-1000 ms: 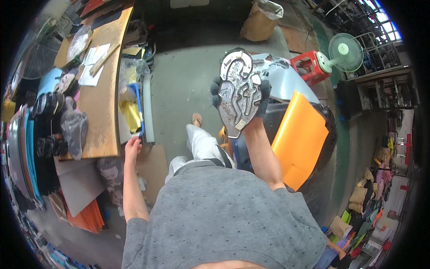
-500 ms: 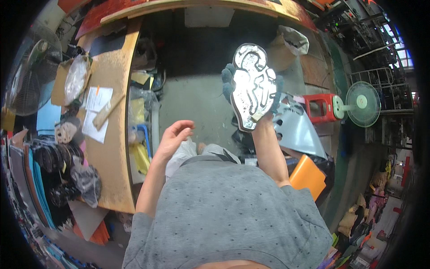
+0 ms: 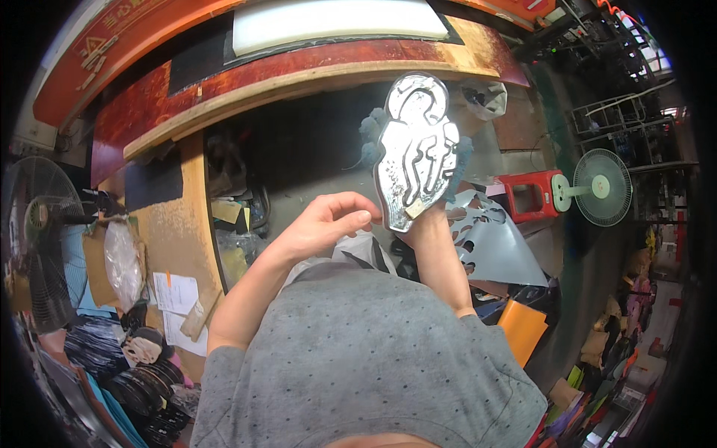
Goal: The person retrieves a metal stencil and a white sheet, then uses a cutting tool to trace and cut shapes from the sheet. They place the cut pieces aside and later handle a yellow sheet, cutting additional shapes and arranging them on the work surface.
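Note:
A silvery, figure-shaped cutting die (image 3: 409, 160) with dark curved lines across its bright face is held up in front of me, slightly right of centre. My right hand (image 3: 461, 160), in a blue-grey glove, supports it from beneath; gloved fingers show along both sides, while the palm is hidden. A small beige piece sits at its lower end. My bare left hand (image 3: 328, 222) is beside the lower left edge of the die, fingers loosely bent and thumb apart, holding nothing. Whether its fingertips touch the edge, I cannot tell.
Ahead runs a reddish workbench (image 3: 299, 66) bearing a white slab (image 3: 336, 24). A wooden table (image 3: 175, 231) with papers stands at left, near a dark fan (image 3: 41, 216). On the right are a red stool (image 3: 526, 196), a pale fan (image 3: 600, 187) and a grey cut sheet (image 3: 500, 243).
My left hand has moved up and right, close to the die. My view has tilted forward, bringing more of the far workbench into sight. The right hand keeps holding the die.

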Tool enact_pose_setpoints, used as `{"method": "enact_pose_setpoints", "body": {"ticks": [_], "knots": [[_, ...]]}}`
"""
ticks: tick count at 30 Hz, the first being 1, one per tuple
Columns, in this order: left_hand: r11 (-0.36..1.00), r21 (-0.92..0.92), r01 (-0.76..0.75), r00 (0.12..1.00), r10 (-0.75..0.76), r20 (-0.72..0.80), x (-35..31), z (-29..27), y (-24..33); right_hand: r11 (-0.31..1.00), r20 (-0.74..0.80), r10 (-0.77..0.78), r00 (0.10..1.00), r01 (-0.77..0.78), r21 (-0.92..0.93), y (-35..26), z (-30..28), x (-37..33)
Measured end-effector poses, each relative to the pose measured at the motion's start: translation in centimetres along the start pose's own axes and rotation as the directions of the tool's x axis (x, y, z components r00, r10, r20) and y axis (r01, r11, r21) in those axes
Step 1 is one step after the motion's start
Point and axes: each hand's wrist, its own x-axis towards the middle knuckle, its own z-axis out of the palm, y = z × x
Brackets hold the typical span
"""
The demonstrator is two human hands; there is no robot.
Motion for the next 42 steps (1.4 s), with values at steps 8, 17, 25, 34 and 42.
{"method": "enact_pose_setpoints", "body": {"ticks": [8,17,25,34,42], "knots": [[0.996,-0.044,-0.077,0.994,0.080,0.071,12.6,-4.8,4.4,0.993,0.072,0.085,0.994,-0.090,0.080,-7.7,-4.0,14.4],[0.994,-0.064,-0.089,0.996,0.087,-0.032,22.0,-7.4,8.5,0.970,0.096,0.122,0.988,-0.139,0.198,-14.3,-6.2,23.2],[0.997,-0.064,-0.048,0.999,0.050,0.021,24.8,-10.2,10.0,0.963,0.083,0.075,0.994,-0.094,0.252,-15.5,-7.7,25.9],[0.993,-0.121,-0.004,0.999,0.009,0.046,25.8,-11.9,10.8,0.955,0.076,0.045,0.996,-0.065,0.288,-15.5,-8.0,27.1],[0.996,-0.081,-0.031,0.998,0.035,0.043,26.4,-12.8,11.0,0.951,0.080,0.043,0.996,-0.065,0.301,-15.5,-8.4,28.0]]}}
